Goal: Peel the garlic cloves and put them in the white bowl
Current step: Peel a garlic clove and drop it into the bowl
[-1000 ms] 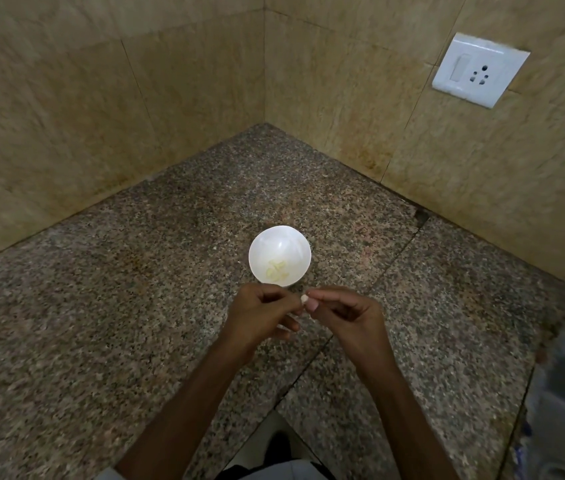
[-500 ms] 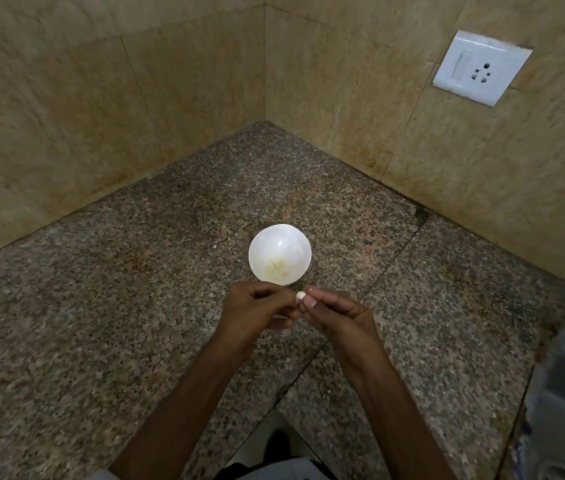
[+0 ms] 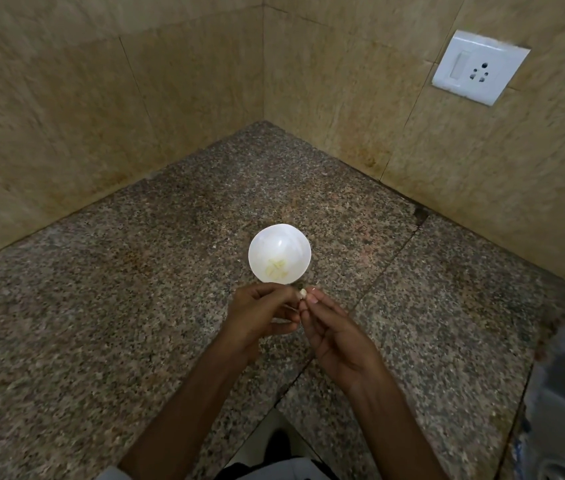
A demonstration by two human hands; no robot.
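Both hands, left hand [image 3: 260, 317] and right hand [image 3: 336, 336], still pinch the garlic clove [image 3: 303, 292] beside the white bowl [image 3: 275, 239]

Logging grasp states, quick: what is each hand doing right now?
Left hand: fingers curled, pinching the garlic clove.
Right hand: fingertips pinching the same clove from the other side.

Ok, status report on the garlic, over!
Left hand and right hand pinch one clove, just in front of the bowl. Peeled cloves in it. Nothing in the way.
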